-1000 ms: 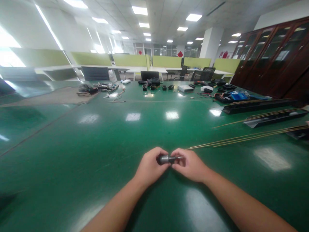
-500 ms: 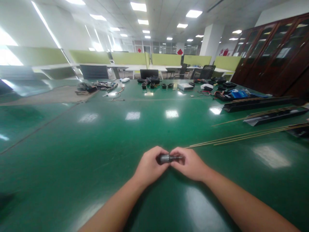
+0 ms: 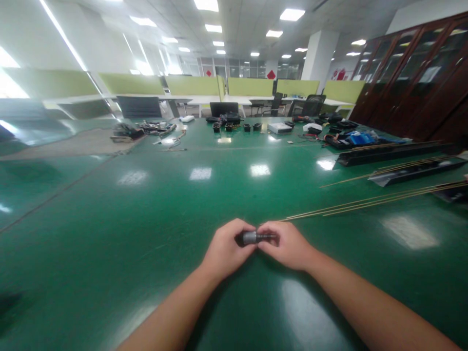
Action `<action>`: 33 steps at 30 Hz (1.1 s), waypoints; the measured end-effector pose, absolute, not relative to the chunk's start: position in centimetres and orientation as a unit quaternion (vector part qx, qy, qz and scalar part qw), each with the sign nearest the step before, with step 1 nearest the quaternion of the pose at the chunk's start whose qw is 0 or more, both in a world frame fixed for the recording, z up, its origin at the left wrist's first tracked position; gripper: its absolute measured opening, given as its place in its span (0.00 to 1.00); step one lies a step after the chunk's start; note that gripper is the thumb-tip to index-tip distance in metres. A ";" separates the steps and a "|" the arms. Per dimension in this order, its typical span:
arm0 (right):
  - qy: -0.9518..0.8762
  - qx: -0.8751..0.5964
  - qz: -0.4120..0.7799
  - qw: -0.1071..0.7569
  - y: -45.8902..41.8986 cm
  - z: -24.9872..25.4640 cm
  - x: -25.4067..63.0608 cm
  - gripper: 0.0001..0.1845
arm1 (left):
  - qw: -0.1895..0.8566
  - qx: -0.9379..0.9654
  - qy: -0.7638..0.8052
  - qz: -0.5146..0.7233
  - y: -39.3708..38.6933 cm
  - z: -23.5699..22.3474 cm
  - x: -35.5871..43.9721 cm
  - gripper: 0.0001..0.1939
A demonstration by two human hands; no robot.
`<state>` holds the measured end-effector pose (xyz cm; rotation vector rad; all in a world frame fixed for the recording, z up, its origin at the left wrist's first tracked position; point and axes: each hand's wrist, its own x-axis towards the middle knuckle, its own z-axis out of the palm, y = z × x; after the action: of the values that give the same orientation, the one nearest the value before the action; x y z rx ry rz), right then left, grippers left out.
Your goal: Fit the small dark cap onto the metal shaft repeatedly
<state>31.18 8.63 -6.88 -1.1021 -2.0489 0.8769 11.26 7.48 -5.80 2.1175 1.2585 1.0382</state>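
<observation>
A small cylindrical part (image 3: 250,238), dark at its left end and silver in the middle, lies sideways between my hands. A thin dark shaft runs from it to the right. My left hand (image 3: 227,247) curls around the thick end, which it partly covers. Around the shaft end, my right hand (image 3: 287,244) is closed with thumb and fingers. The fingertips of both hands nearly meet at the middle of the part. Both hands are low over the green table (image 3: 164,204), near its front. What exact kind of part it is cannot be made out.
Thin brass-coloured rods (image 3: 373,201) reach in from the right, beside dark metal channels (image 3: 420,171). Along the far side are small black parts (image 3: 247,127), a white box (image 3: 280,127), a blue item (image 3: 360,138) and a circuit board (image 3: 158,127). A brown sheet (image 3: 73,144) covers the left.
The view has tilted slightly, so the scene sits a little higher. Both hands keep the same grip on the cylindrical part, with hardly any visible movement.
</observation>
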 end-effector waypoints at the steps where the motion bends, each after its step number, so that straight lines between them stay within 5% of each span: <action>1: -0.781 -0.420 0.333 0.322 8.6 -6.8 31.2 0.09 | 0.233 0.771 0.456 0.378 7.5 -5.8 11.3 0.07; 33: -0.788 -0.422 0.314 0.320 8.8 -6.6 31.2 0.05 | 0.199 0.763 0.484 0.379 7.4 -5.7 11.3 0.08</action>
<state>31.17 8.84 -6.63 -1.1097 -2.0708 0.8248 11.35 7.39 -5.68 2.1350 1.3528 1.0609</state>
